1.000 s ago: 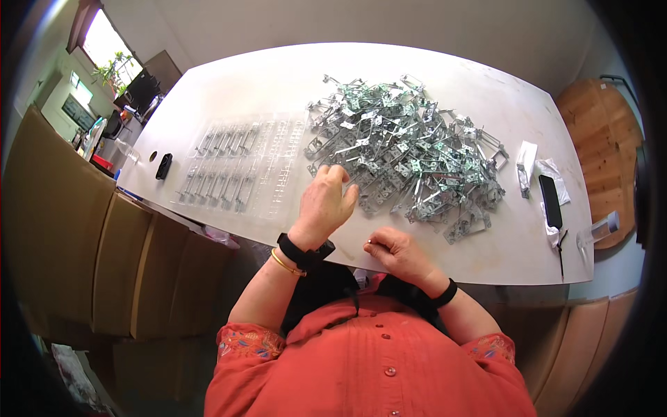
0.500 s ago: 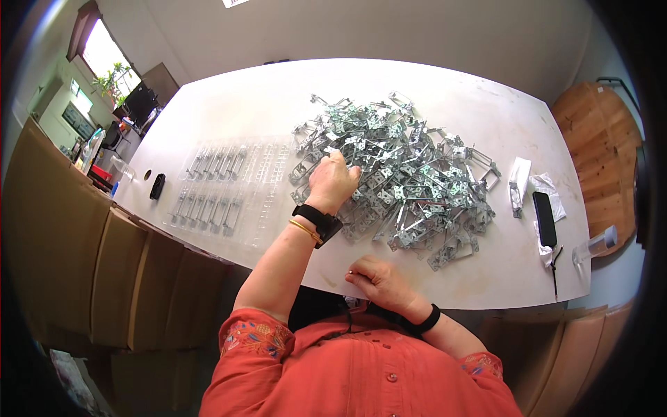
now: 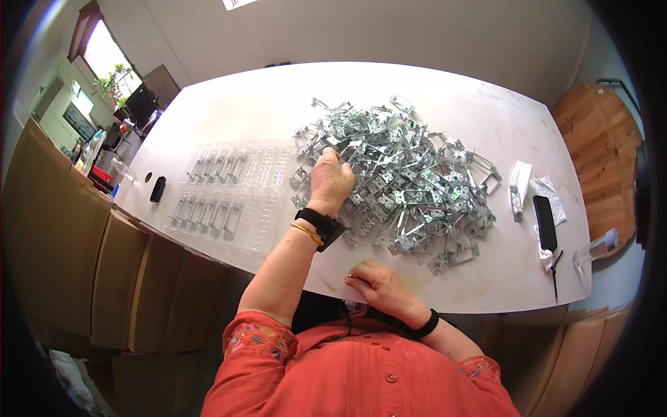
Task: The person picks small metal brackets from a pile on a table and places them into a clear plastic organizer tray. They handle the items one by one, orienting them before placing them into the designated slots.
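My left hand (image 3: pixel 331 179) reaches over the left edge of a large heap of metal brackets (image 3: pixel 417 187), its fingers curled down among them. The back of the hand hides the fingertips and whatever they grip. Close to the table's front edge, my right hand (image 3: pixel 379 285) rests with fingers curled in. A tiny light spot shows at its fingertips, too small to name. Left of the heap lies a clear plastic tray (image 3: pixel 257 233). Two rows of metal brackets sit in its left part, and the slots on its right side show no brackets.
A small black object (image 3: pixel 158 189) lies on the white table (image 3: pixel 236 104) left of the tray. At the right are a black phone-like object (image 3: pixel 545 222), white paper (image 3: pixel 549 191), a bracket on a white wrapper (image 3: pixel 517 194) and a clear cylindrical container (image 3: pixel 595 247). Cardboard boxes (image 3: pixel 118 278) stand below left.
My left hand has shifted slightly left at the heap's edge, its fingers still curled. My right hand has stayed nearly in place, and the view has moved a little.
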`<state>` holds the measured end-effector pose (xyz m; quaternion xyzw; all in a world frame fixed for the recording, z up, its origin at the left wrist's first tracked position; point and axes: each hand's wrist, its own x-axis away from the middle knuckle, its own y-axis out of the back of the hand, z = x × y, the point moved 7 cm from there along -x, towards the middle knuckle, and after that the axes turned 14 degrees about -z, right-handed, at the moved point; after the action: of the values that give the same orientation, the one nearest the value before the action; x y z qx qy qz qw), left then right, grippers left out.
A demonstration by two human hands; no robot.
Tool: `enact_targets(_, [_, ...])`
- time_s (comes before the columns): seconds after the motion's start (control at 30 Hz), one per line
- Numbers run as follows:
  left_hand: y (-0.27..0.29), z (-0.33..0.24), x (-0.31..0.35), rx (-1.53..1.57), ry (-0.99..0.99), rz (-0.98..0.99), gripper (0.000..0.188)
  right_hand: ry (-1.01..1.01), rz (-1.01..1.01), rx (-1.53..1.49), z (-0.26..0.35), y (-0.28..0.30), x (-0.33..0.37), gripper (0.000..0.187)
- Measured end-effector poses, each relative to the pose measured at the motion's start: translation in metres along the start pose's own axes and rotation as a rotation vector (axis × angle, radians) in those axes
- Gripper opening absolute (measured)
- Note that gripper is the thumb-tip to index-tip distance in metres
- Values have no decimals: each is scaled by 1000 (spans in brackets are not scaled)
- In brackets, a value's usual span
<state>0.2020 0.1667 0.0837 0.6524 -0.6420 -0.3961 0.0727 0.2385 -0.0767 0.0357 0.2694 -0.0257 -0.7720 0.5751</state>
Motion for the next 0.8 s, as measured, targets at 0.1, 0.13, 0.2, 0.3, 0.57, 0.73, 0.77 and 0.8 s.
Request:
enact_targets(0.1, [5, -2, 0, 42, -8, -41, 29, -5, -2, 6, 2, 0, 0, 14])
enact_targets(0.13, [6, -1, -1, 51, -2, -50, 28, -7, -3, 8, 2, 0, 0, 14])
enact_targets(0.2, [8, 1, -2, 76, 8, -72, 27, -15, -9, 17, 2, -1, 0, 13])
enact_targets(0.3, [11, 0, -2, 96, -8, -73, 26, -20, -15, 24, 3, -1, 0, 12])
enact_targets(0.57, [29, -11, 15, 99, -86, -33, 24, -39, -37, 0, 1, -2, 0, 10])
enact_targets(0.73, [42, -15, 26, 167, -202, -186, 23, -52, -33, 9, 1, -3, -1, 11])
enact_targets(0.77, [46, -17, 30, 191, -225, -226, 22, -56, -35, 12, 0, -3, -1, 11])
enact_targets(0.8, [47, -18, 33, 208, -209, -219, 22, -60, -38, 15, 0, -4, 0, 11])
